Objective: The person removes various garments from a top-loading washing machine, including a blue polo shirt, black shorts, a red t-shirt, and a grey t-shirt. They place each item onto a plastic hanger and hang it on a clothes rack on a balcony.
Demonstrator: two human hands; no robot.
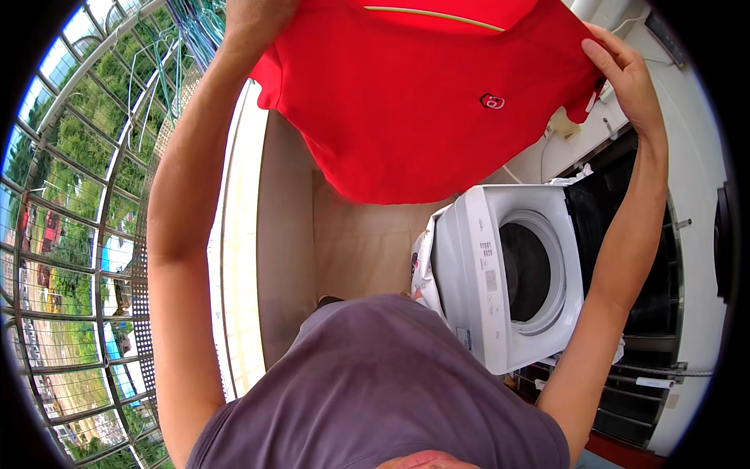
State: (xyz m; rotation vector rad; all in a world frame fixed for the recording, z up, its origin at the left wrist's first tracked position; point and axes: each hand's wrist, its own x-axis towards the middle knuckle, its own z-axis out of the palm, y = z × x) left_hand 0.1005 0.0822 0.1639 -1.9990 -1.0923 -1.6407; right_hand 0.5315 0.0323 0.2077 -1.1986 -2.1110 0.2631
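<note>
A red short-sleeved shirt (pixel 398 105) hangs stretched out in front of me, with a small emblem on its chest. My right hand (pixel 627 73) grips it near one shoulder, the thumb lying on the cloth. At the opposite shoulder my left hand (pixel 258 26) has hold of the shirt; its fingers are hidden by the cloth and the picture's top edge. A thin pale curved strip (pixel 433 16) shows in the neck opening; it looks like a hanger's bar, mostly hidden. The lower hem hangs free above the tiled floor (pixel 363 252).
A white top-loading washing machine (pixel 521 346) stands below at right, its dark lid (pixel 603 211) raised. Several hangers (pixel 170 76) hang at upper left beside a metal window grille (pixel 64 269). A low wall with a pale ledge (pixel 240 246) runs along my left. A white counter (pixel 615 123) is at upper right.
</note>
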